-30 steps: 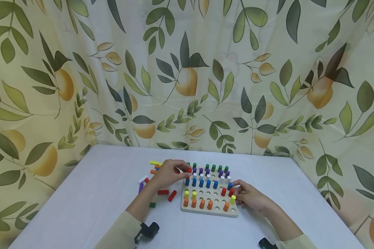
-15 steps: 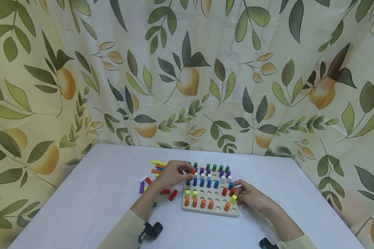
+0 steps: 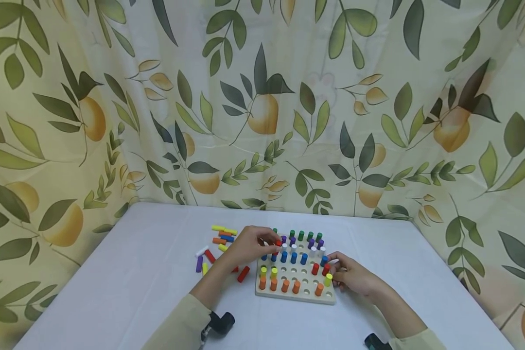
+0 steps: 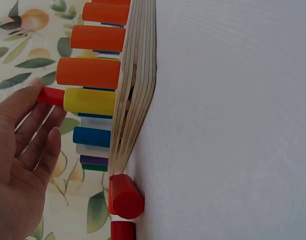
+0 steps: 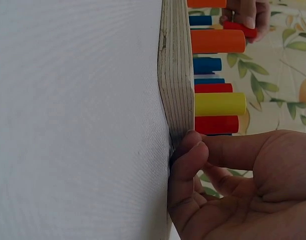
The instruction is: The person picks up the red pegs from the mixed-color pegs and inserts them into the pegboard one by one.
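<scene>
Left hand (image 3: pixel 250 245), moved rightward, pinches half-hidden red peg (image 4: pixel 51 97); right hand (image 3: pixel 353 278) grips board (image 3: pixel 294 298).

We lose part of the pegboard (image 3: pixel 304 296) behind the left hand (image 3: pixel 250 244); its forearm (image 3: pixel 208 286) partly hides a lying red peg (image 3: pixel 235 269); the right wrist view crops the right hand (image 5: pixel 242 180).

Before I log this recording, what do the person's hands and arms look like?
The left hand and right hand wear no gloves. The left sleeve and right sleeve are plain beige. A black, rounded device shows by the left one; a second black device shows by the right.
</scene>
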{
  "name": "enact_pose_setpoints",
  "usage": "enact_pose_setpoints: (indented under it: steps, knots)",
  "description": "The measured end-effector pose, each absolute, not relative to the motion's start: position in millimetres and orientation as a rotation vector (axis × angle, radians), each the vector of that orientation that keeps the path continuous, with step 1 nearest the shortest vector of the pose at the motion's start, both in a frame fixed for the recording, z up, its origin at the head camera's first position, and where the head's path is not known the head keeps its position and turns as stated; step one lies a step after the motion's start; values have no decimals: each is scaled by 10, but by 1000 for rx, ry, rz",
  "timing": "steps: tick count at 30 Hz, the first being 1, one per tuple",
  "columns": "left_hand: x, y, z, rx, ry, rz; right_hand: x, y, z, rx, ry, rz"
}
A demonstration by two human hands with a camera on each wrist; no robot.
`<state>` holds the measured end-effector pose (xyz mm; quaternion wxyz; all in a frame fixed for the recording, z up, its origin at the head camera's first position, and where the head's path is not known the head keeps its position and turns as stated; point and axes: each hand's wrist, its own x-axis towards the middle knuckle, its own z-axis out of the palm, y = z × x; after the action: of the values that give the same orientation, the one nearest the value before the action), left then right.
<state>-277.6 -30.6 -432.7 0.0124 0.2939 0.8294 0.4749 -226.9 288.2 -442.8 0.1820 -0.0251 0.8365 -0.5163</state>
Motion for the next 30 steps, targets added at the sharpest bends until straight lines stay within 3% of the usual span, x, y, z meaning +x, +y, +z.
enact_pose_setpoints:
  steps: [30]
  knots:
    - [-2767, -48, -4274, 977, 2578, 1417, -2266, 2874, -4435, -58, 2357, -1471]
